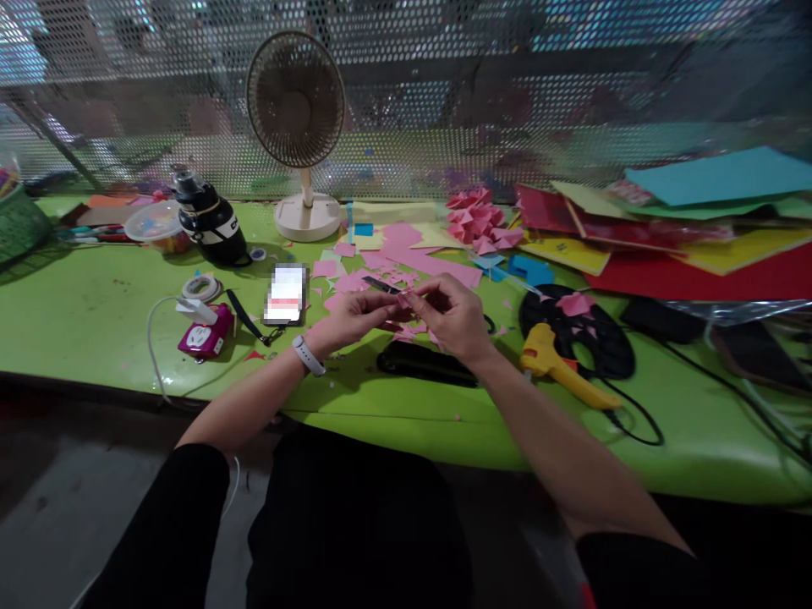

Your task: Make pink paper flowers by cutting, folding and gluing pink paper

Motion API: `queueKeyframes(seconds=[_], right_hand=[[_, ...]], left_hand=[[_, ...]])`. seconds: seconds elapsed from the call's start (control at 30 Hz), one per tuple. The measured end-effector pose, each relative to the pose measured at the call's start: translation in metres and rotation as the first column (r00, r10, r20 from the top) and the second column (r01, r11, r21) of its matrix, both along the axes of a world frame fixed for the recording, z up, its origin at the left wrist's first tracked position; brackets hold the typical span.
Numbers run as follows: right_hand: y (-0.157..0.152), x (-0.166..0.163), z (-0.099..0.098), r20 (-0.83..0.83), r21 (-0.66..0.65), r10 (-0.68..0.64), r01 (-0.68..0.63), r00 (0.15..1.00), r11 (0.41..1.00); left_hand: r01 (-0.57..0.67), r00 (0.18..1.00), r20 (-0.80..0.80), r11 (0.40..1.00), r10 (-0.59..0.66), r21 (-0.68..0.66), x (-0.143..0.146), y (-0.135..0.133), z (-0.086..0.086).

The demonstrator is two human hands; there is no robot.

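Note:
My left hand [355, 320] and my right hand [452, 317] meet over the green table [95, 321], fingers pinched together on a small pink paper piece [404, 300]. A thin dark tool [381, 285], perhaps scissors or tweezers, sticks out to the left from between the fingers; which hand grips it is unclear. Pink paper scraps [406, 254] lie scattered just beyond the hands. A black case [425, 362] lies on the table under my right wrist. A white watch sits on my left wrist.
A yellow glue gun [558, 364] with black cord lies right of my hands, by a black round mat [589, 334]. A phone [285, 294], pink charger [206, 336], tape roll [201, 288], black bottle [211, 222], fan [298, 127], folded pink paper flowers [475, 220] and coloured sheets [698, 228] surround them.

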State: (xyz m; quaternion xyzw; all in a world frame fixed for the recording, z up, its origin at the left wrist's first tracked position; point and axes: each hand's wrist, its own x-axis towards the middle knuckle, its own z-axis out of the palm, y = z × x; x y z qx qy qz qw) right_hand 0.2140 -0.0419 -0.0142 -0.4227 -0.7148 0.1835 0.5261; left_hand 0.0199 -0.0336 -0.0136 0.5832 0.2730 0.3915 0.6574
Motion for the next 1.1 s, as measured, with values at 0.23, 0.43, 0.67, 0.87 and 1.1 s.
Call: queueKeyframes(seconds=[0.23, 0.43, 0.67, 0.87, 1.1], right_hand=[[-0.003, -0.002, 0.0, 0.07, 0.053, -0.012, 0.009, 0.997, 0.999], [-0.003, 0.0, 0.0, -0.032, -0.07, 0.006, -0.008, 0.999, 0.997], [-0.003, 0.004, 0.008, 0.015, -0.309, 0.253, -0.236, 0.967, 0.921], [-0.005, 0.0, 0.008, 0.074, -0.198, 0.221, -0.203, 0.972, 0.959], [-0.007, -0.001, 0.01, -0.097, -0.313, 0.265, -0.282, 0.959, 0.907]], left_hand=[[-0.045, 0.999, 0.0, 0.999, 0.045, -0.004, 0.001, 0.001, -0.004], [-0.041, 0.999, -0.006, 0.999, 0.04, -0.033, 0.001, 0.002, -0.005], [0.023, 0.999, -0.019, 0.993, -0.026, -0.116, -0.001, -0.001, 0.004], [0.069, 0.998, 0.004, 0.989, -0.069, -0.132, -0.001, -0.003, 0.007], [0.072, 0.997, -0.023, 0.987, -0.076, -0.143, -0.003, -0.001, 0.01]])
